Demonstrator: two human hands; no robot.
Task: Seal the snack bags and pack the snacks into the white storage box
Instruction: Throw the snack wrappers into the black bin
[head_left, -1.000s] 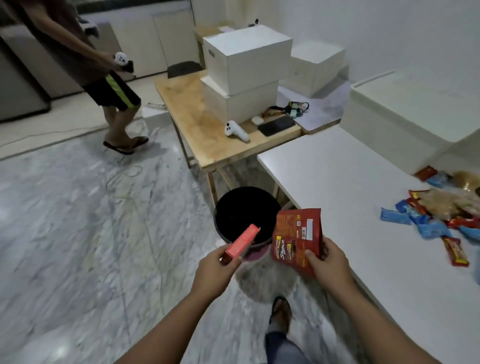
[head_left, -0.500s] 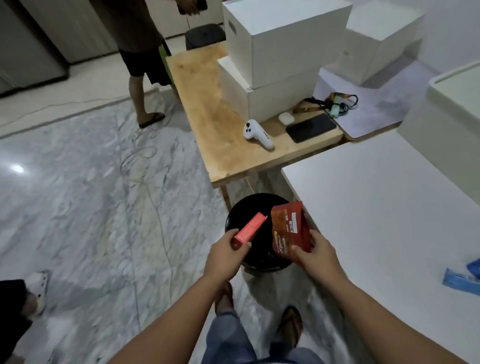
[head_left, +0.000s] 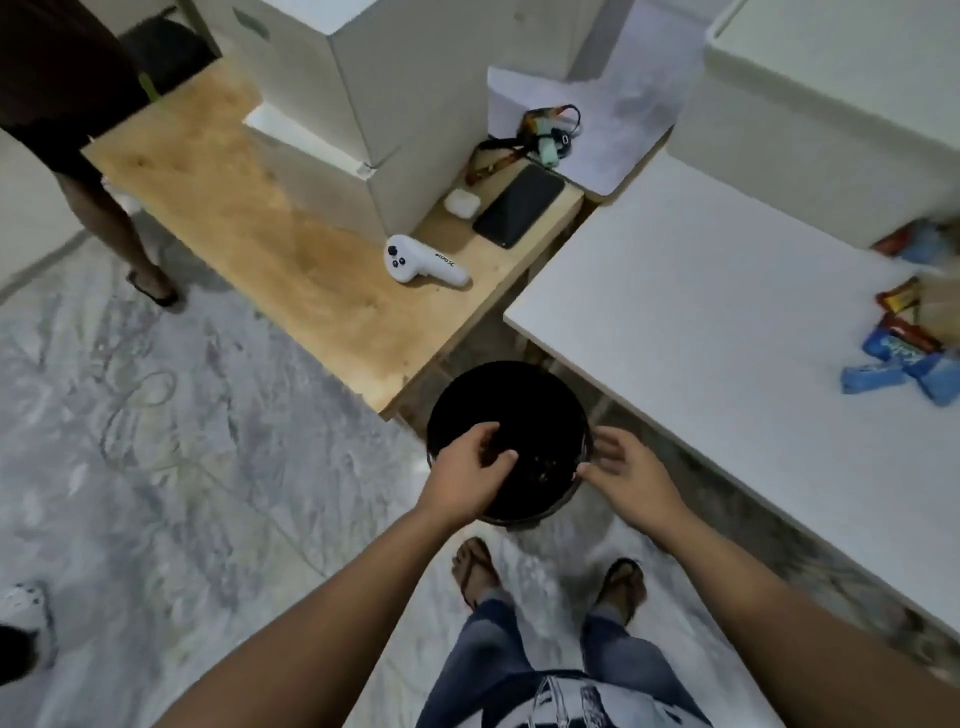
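Note:
My left hand (head_left: 467, 473) and my right hand (head_left: 626, 475) hover over a black bin (head_left: 506, 410) on the floor, both with fingers apart and holding nothing. The bin's inside is dark; only a few small specks show near its right side. Several snack packets, blue (head_left: 893, 366) and red, lie in a pile at the right edge of the white table (head_left: 701, 322). The white storage box (head_left: 841, 104) stands at the table's far right corner.
A wooden table (head_left: 291, 244) to the left carries stacked white boxes (head_left: 332, 88), a white controller (head_left: 423, 265), an earbud case (head_left: 460, 202), a black phone (head_left: 519, 205) and a lanyard. Another person's legs (head_left: 104, 197) stand at far left. My sandalled feet are on the marble floor.
The red stick and the red snack bag that my hands held are gone from them. Both hands have opened over the bin. My view has tilted down and nearer.

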